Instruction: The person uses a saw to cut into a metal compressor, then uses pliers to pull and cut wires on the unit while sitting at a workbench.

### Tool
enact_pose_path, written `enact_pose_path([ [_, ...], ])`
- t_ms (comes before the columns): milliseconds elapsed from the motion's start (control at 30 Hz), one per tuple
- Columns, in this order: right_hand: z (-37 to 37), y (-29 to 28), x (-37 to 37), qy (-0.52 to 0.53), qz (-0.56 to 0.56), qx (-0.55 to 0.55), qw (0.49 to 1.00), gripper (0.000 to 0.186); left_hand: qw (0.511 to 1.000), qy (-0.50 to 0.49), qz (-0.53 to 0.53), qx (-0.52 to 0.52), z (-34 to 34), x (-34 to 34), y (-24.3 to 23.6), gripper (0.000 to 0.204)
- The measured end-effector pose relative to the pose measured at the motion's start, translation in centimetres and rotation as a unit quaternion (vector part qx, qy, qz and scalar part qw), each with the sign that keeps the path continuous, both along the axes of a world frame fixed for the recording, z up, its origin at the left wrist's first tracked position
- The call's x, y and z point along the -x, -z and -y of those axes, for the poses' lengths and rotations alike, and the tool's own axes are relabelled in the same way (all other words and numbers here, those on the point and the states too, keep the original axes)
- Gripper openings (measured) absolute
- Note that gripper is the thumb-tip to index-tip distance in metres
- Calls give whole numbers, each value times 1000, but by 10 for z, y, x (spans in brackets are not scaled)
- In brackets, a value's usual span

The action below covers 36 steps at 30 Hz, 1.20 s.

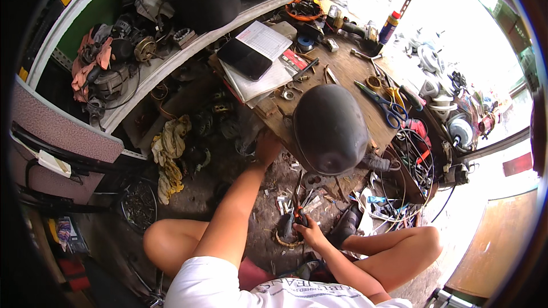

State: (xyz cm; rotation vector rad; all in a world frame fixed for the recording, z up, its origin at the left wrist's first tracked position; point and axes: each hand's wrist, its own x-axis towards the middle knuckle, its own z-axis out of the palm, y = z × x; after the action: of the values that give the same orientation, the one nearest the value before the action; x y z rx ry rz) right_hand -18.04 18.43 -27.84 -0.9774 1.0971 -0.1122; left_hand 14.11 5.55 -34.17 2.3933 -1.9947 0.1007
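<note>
My left hand [267, 147] reaches to the near left edge of the wooden table [342, 68]; its fingers are lost in shadow and behind the edge. Low over the floor, between my legs, my right hand [309, 231] is closed around the handles of pliers [297, 210], which look black and orange. Their long dark jaws point away from me. A ring-shaped part [288, 242] lies on the floor just left of that hand. Above both hands, a big dark grey rounded shell [331, 128] hides part of the table.
A phone [245, 59] lies on papers [264, 41] on the table, with blue-handled scissors [394, 115] at the right. Tangled wires [415, 159] fill a box beside it. Yellowish rags [170, 154] hang at left, above a round container [138, 205]. Scraps litter the floor.
</note>
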Motion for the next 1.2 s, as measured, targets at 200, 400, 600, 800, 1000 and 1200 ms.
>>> enact_pose_path([
  [200,-1,-8,-1,26,31,-50,998,44,990,77,-85,79,-121,46,-24,19],
  [400,-2,-51,3,30,18,-40,999,41,984,55,-154,-66,-190,80,-58,18],
  [600,-4,-73,34,61,45,-46,996,48,979,118,-166,7,-184,69,-117,16],
  [800,-1,-86,47,76,10,-4,997,54,992,114,30,46,-147,58,-129,19],
  [1000,6,-99,79,112,54,-85,989,56,999,40,-8,14,-125,78,-149,28],
  [1200,34,-134,107,141,85,-38,986,62,830,-153,-532,-73,-109,74,-187,31],
])
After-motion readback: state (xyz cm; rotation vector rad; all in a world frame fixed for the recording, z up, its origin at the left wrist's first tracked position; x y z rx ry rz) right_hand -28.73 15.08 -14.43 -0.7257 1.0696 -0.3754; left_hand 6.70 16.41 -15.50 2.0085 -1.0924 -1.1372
